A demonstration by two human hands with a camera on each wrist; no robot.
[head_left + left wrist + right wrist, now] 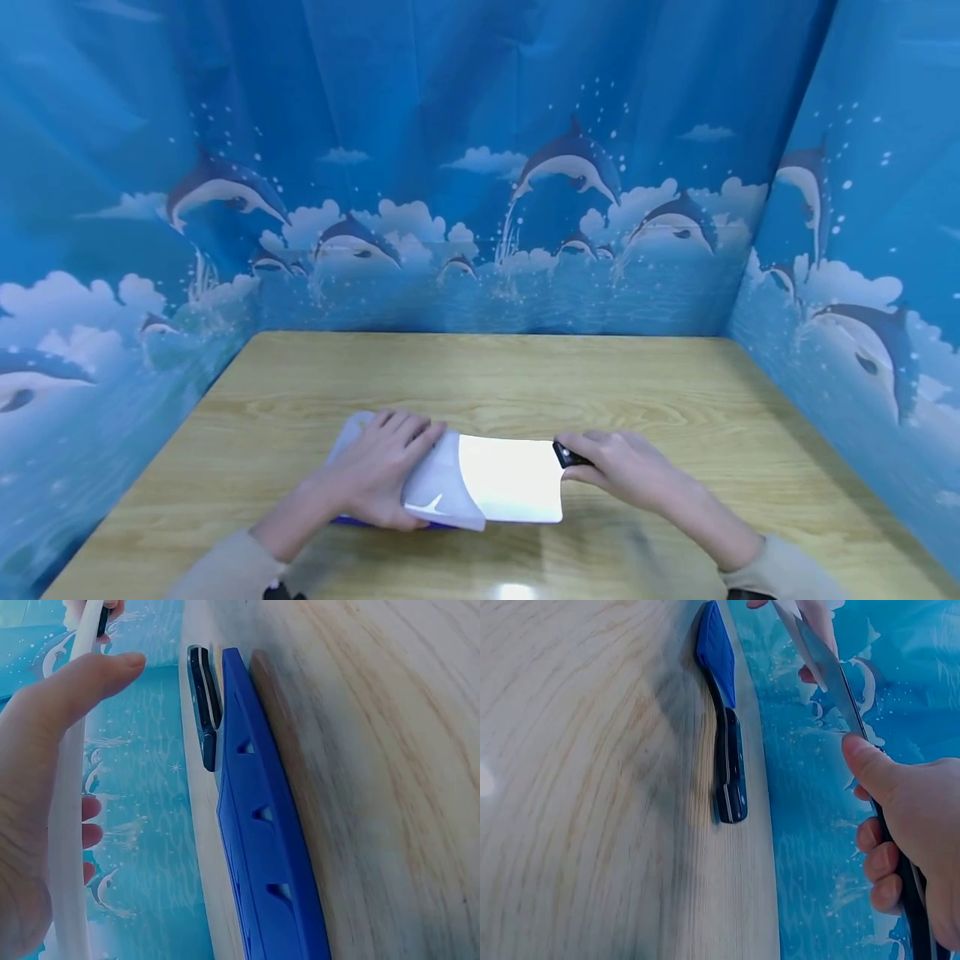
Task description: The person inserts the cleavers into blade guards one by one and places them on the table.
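Observation:
My left hand [378,475] grips a white translucent blade sheath [450,483], thumb on one side and fingers on the other. With my right hand [626,467] I hold a cleaver by its black handle [906,881]. Its broad, brightly shining blade [510,479] lies partly inside the sheath, and the part nearer the handle is uncovered. Both are held above the table. Below them, a second knife lies in a blue sheath [262,795] with slots along it; its black handle [731,769] points rightward. In the head view it is mostly hidden.
The light wood-grain table [600,383] spreads around the hands. A blue curtain [450,167] printed with dolphins and clouds stands behind it and along both sides. A bright light reflection shows near the table's front edge.

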